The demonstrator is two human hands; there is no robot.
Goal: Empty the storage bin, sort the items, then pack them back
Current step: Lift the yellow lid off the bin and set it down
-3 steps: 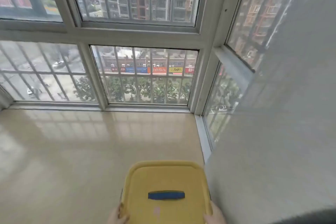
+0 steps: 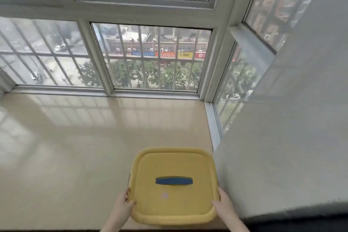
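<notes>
And here's the yellow storage bin [image 2: 143, 214], down at the near right end of the beige stone windowsill [image 2: 75, 156], its right side close beside the white wall [image 2: 291, 137]. Only the top shows from this angle: the yellow lid [image 2: 169, 164] is on, square with rounded corners and a raised rim all the way round. A dark blue handle [image 2: 174, 181] lies flat across the middle of it, running left to right, and a small pale sticker [image 2: 165, 195] sits just on the near side of that handle. Both hands are on the bin. The left hand [image 2: 123, 203] grips the near left edge, thumb hooked over the rim onto the lid, fingers curled against the side. The right hand [image 2: 223, 204] mirrors it on the near right edge, thumb laid over the rim, fingers wrapped down the side. So it's one hand clamped on each flank, well apart, with the full width of the lid between them. Whether the bin rests on the sill or is held just off it can't be told from here. Beyond it the polished sill reflects the barred window [image 2: 154, 56], which looks down on trees and a row of shopfronts.
</notes>
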